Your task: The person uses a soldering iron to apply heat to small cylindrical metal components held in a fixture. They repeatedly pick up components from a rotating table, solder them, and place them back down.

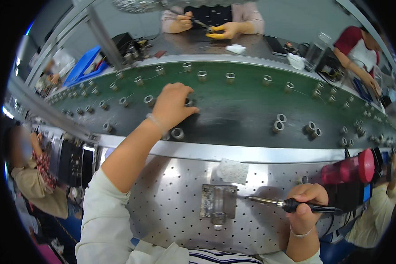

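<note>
My left hand (174,104) reaches out over the green conveyor belt (233,112). Its thumb and fingers are apart, around a small metal ring-shaped part (188,102) that the hand partly hides; I see no firm grip on it. Low on the right, my right hand (304,206) is closed round the black handle of a soldering iron (290,205). The iron's tip points left toward a metal fixture (218,206) on the perforated metal worktable (163,211). Behind the fixture lies a pale grey-white pad (233,170).
Several similar metal parts (279,126) stand along the belt. A pink cup (347,168) lies at the worktable's right. Across the belt, a person with yellow finger covers (222,31) holds a tool; a clear bottle (317,52) stands nearby. Other people sit at both sides.
</note>
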Motion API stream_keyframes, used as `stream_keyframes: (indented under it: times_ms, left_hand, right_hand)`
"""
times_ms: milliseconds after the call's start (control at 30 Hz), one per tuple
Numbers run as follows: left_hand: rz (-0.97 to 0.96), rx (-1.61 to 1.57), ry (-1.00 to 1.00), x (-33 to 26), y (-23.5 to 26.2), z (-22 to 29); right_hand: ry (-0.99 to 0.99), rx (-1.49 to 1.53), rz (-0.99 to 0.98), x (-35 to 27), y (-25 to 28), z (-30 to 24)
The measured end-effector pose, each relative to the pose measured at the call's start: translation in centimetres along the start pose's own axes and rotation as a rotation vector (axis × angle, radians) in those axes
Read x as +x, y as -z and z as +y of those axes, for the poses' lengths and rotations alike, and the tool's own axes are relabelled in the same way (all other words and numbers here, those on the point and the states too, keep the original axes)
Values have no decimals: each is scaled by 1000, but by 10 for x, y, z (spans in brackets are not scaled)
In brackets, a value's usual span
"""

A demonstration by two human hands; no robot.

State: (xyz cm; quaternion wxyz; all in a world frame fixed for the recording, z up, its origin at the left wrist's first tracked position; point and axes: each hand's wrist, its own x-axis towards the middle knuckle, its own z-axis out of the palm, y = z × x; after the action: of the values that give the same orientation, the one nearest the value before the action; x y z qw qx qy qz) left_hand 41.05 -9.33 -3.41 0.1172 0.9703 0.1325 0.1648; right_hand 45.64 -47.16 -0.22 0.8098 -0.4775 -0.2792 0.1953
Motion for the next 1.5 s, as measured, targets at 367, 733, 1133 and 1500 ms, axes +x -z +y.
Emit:
stream_keyframes:
  times_ms: [367, 733, 1133, 1500]
  left_hand:
    - [-186, -349, -204, 56, -56, 164]
    - [-295, -393, -91, 20, -48, 140]
    - [-910, -1552, 223, -61, 27, 90]
    - [-1054, -1794, 302, -92, 27, 104]
  right_hand:
    - [37, 106, -11, -3, 8, -16]
    - [70, 58, -59, -6, 9, -24]
    - [35, 40, 7, -4, 0, -14]
    - [-44, -24, -58, -5, -1, 1]
